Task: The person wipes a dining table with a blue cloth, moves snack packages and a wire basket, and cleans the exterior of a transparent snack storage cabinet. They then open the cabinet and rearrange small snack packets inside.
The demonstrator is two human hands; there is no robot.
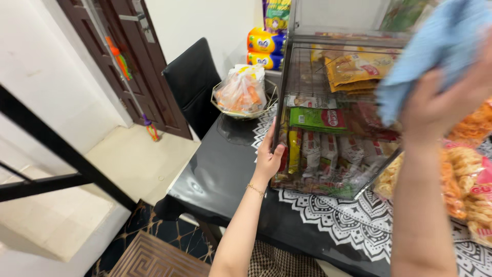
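**Cloth raised to a clear snack case while the other hand steadies it**

Nearest the camera, the right hand (443,105) is lifted high on the right with its fingers closed around a light blue cloth (435,48), bunched in the grip and pressed toward the near right face of the clear case (328,102), as if to rub the panel. The left hand (267,156) lies flat and open against the case's near left edge, fingers spread along the dark corner frame, gripping nothing; this looks like a bracing hold that keeps the box from sliding on the glossy black surface (215,169).

The case stands in the middle of the surface on a black-and-white patterned mat (338,215). Inside, a green flat packet (318,119) lies across a row of upright red-and-white sachets (328,154), with yellow-brown pouches (356,69) stacked on the upper shelf. Just right of the case, clear bags of orange crackers (461,179) rest on the mat. Farther left sits a wire basket (241,110) holding a tied plastic bag, and beyond it yellow and blue packs (264,46) are stacked against the wall beside a black chair (192,82).
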